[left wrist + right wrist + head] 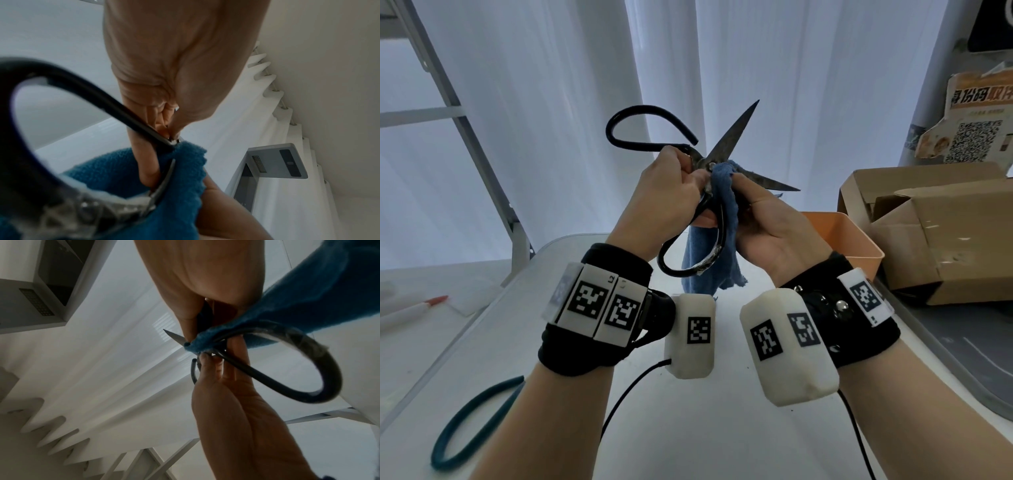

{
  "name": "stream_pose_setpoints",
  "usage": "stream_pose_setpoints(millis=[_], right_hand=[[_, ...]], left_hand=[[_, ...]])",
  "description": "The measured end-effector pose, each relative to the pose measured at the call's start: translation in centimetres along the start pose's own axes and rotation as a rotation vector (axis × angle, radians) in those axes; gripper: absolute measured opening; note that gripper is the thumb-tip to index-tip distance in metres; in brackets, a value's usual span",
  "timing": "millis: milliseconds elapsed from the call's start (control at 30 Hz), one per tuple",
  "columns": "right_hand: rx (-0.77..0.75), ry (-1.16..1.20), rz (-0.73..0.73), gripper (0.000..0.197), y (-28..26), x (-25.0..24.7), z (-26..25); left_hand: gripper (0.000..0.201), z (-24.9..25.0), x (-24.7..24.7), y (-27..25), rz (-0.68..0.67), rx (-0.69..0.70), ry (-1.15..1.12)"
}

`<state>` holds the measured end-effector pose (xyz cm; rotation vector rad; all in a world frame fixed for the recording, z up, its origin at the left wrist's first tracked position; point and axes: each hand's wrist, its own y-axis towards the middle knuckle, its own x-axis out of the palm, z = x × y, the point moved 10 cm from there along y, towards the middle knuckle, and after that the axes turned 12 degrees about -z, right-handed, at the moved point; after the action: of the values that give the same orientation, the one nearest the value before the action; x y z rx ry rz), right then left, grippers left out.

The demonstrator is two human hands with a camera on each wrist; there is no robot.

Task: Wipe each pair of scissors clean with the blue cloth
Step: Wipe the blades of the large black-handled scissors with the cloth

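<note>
Scissors (726, 147) held blades apart, left hand (667, 192) fingers clamped near pivot; right hand (767, 219) fingers apparently pinching blue cloth (726, 192) there.

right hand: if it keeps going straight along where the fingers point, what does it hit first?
The right hand points up and left; its fingers already press the blue cloth onto the black scissors at the pivot. Next in line is probably the left hand, though depth is unclear.

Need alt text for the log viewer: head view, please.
Left hand holds open black scissors up while right hand presses a blue cloth at the pivot. Below: white table, orange bin, cardboard box.
</note>
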<state>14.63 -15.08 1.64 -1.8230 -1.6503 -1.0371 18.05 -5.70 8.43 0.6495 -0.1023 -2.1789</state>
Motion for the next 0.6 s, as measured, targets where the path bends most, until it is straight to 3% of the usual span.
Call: stream_pose_setpoints(millis=[100, 200, 267, 500, 600], right_hand=[[0.022, 0.015, 0.020, 0.040, 0.1, 0.0, 0.3], [-0.010, 0.003, 0.046, 0.013, 0.0, 0.0, -0.1], [-0.041, 0.013, 0.066, 0.010, -0.2, -0.3, -0.5], [-0.034, -0.001, 0.103, 0.023, -0.4, -0.5, -0.7], [-0.031, -0.020, 0.106, 0.018, -0.6, -0.3, -1.0]], left_hand=[[0.009, -0.1, -0.3, 0.0, 0.008, -0.002, 0.014], [0.014, -0.4, -0.5, 0.1, 0.001, -0.030, 0.046], [0.015, -0.7, -0.3, 0.1, -0.019, -0.043, 0.037], [0.011, -0.4, -0.1, 0.1, -0.007, -0.019, 0.030], [0.012, -0.5, -0.1, 0.1, -0.008, -0.026, 0.021]])
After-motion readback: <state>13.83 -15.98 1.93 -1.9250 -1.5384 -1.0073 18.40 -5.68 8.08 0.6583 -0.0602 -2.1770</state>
